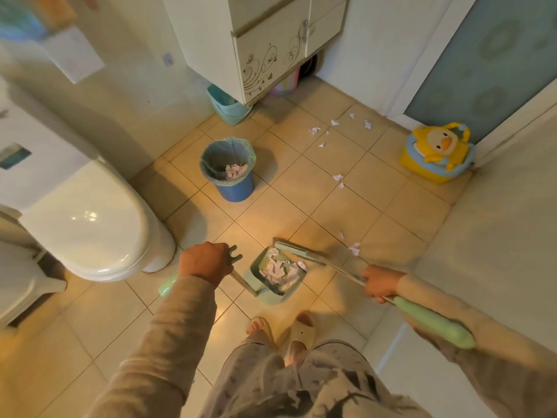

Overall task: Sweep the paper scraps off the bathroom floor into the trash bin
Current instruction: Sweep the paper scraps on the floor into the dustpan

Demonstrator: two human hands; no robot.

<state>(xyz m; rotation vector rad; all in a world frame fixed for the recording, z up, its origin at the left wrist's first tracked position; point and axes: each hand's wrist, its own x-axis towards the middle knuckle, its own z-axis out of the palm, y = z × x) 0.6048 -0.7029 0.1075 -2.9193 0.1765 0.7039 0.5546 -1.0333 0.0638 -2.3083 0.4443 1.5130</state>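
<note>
Paper scraps [324, 131]: scattered over the tiled floor [346, 206], one cluster near the frosted door, a pair mid-floor [338, 180], a few just beside the broom head [354, 248]
Dustpan [275, 274]: standing on the floor in front of the person's feet, already holding a heap of crumpled paper
Trash bin [227, 168]: blue, lined with a bag, some paper already inside; well apart from the dustpan
Left hand [206, 262]: fist wrapped tight around the dustpan's upright handle
Right hand [380, 283]: fingers curled shut around the broom shaft [343, 271], above the green grip
Broom head [297, 251]: at the dustpan's mouth, blurred
Done: part of the litter collected, judging by the loaded pan and the paper in the bin
Left: the far cluster, the mid-floor pair and the near bits remain to be swept, and the pan to be emptied
Hard to tell: whether the broom head touches the pan's lip; bristles smeared by motion; lower dustpan handle hidden behind the left hand; anything under the cabinet [271, 55] is in shadow
</note>
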